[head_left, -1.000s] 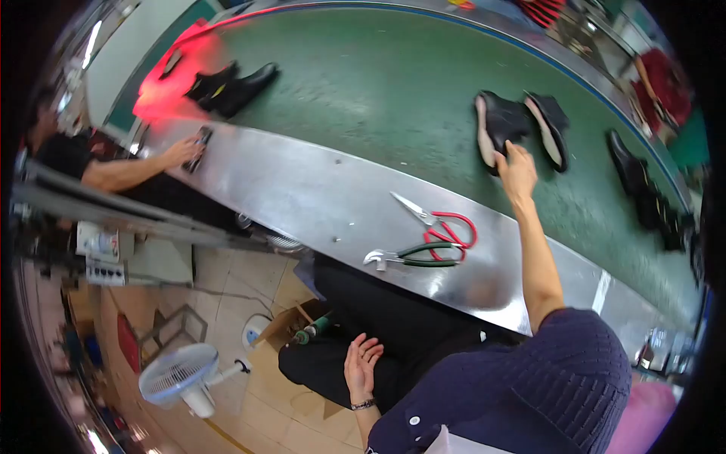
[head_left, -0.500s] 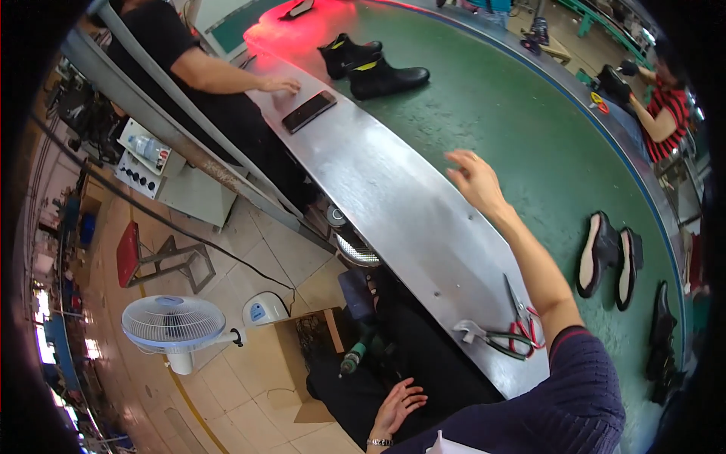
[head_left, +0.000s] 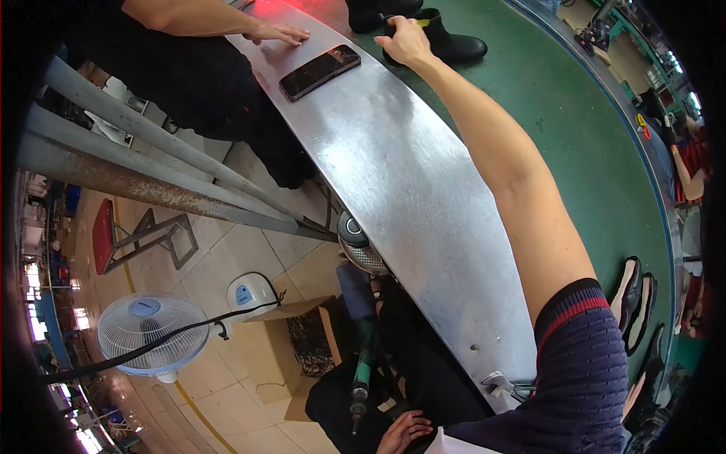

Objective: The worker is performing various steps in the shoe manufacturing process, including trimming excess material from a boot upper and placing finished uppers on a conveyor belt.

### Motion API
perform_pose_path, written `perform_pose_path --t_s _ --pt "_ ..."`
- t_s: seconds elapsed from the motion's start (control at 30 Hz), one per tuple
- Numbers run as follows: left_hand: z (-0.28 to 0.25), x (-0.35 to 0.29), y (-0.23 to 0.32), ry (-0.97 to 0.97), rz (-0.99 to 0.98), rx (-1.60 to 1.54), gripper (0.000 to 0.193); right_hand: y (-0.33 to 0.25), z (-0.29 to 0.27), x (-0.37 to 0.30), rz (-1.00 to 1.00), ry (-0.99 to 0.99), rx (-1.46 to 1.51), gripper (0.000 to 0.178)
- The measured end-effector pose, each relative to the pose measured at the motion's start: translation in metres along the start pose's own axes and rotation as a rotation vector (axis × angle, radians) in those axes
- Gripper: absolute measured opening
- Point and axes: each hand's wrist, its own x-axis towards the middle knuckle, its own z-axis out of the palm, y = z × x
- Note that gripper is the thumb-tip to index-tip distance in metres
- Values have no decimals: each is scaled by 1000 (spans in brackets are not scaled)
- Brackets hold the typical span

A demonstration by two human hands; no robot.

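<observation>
The boot (head_left: 460, 48), toe pointing right, was overlapped at its heel end by the right hand (head_left: 408, 41); grasp could not be told.

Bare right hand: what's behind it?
Behind the bare right hand: a black ankle boot with yellow showing at its opening, on the flat green tabletop. The hand covers part of the boot's shaft; that stretch isn't visible, contact is unclear.

This looks like a shoe workshop. Black boots (head_left: 460, 48) stand on a green belt (head_left: 590, 181) beside a metal table (head_left: 412, 178).
</observation>
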Motion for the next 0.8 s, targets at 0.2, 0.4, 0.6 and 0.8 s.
perform_pose_path --t_s 0.2,0.4,0.6,0.8 --pt "0 2 -3 -34 97 2 66 17 -42 -23 -21 12 -17 34" --pt "17 -12 -2 -18 168 128 51 61 -166 -69 76 -64 205 29" --pt "72 -61 54 -82 545 428 26 -33 -341 -144 48 -352 733 22" --pt "193 -87 103 -113 1157 1060 115 -130 -457 -284 101 -588 943 24"
